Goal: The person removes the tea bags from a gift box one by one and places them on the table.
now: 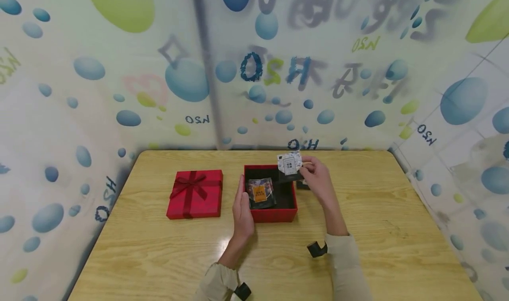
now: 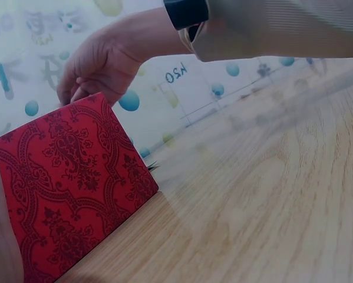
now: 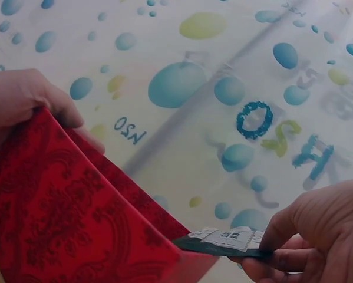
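A red patterned gift box (image 1: 275, 215) stands uncovered on the table. My left hand (image 1: 242, 217) holds its left side, fingers along the outer wall and thumb at the rim. Inside, at the left, lies a dark packet with an orange label (image 1: 260, 193). My right hand (image 1: 318, 179) pinches the right edge of a packet with a white label (image 1: 290, 164), between thumb and fingers. That packet is over the box's far right corner; in the right wrist view its dark lower part overlaps the box rim.
Left of the box lies a red lid (image 1: 207, 202) tied with a dark red ribbon bow. Another dark packet (image 1: 303, 184) shows partly behind the right hand, beside the box. A wall with blue and green spots (image 1: 254, 133) rises behind the wooden table (image 1: 139, 248).
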A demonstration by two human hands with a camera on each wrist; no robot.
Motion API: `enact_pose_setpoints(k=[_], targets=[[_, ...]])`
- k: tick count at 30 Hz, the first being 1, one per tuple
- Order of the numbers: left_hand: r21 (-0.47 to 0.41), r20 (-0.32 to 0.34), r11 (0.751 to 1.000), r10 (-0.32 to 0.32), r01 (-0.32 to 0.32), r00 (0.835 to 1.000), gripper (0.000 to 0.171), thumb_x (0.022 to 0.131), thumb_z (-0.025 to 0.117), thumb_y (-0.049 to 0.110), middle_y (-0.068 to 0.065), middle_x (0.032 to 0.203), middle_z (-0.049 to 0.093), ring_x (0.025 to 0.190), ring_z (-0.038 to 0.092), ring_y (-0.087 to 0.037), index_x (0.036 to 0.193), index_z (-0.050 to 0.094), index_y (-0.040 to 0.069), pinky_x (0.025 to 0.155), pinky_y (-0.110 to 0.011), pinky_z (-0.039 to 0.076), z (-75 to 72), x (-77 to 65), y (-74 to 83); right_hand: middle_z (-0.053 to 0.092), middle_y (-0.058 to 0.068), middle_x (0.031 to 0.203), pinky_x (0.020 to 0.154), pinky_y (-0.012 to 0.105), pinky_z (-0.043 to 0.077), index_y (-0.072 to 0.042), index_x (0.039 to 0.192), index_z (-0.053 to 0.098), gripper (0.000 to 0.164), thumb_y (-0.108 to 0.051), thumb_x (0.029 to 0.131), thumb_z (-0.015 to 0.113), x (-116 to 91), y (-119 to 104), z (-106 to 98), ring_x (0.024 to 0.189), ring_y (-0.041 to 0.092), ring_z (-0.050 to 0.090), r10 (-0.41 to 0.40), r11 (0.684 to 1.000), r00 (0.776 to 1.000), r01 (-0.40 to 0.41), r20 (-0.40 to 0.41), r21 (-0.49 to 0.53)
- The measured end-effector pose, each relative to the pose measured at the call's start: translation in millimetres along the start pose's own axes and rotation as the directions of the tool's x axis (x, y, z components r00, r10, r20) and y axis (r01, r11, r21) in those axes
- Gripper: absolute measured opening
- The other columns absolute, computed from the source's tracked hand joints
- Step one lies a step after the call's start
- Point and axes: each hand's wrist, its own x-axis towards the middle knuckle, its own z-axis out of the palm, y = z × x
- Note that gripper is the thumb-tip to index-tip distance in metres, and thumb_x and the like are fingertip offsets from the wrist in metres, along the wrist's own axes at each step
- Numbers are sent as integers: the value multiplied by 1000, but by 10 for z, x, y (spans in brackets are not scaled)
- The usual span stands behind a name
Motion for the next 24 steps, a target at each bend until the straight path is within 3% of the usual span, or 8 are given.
enact_pose_setpoints(k=[7,14,18,24], targets=[[0,0,1000,3,-3,1000,52,114,25,10,-1,172,24,159,19,-18,165,23,2,125,-19,16,2,-1,-10,73,24,114,64,25,48,2,139,57,37,-8,104,54,65,111,-131,77,16,63,77,997,997,-77,-14,23],[4,-4,1000,0,0,1000,52,115,26,17,1,172,24,159,20,-18,166,24,6,125,-20,17,12,19,16,68,33,121,68,21,55,7,141,53,38,-6,106,53,114,164,-281,79,17,69,70,992,997,-68,-16,110],[6,-2,1000,4,-4,1000,52,115,25,15,-1,172,24,159,19,-21,166,24,7,124,-18,17,15,13,10,67,33,125,71,20,53,5,144,53,39,-9,108,52,126,228,-365,78,7,66,78,994,996,-74,-51,77],[2,-8,1000,2,-2,1000,52,115,26,17,-3,172,25,159,19,-23,166,25,9,124,-19,17,11,-1,-7,68,31,125,68,19,49,3,146,54,41,-13,109,52,116,352,-527,78,11,66,117,993,987,-114,-108,26]])
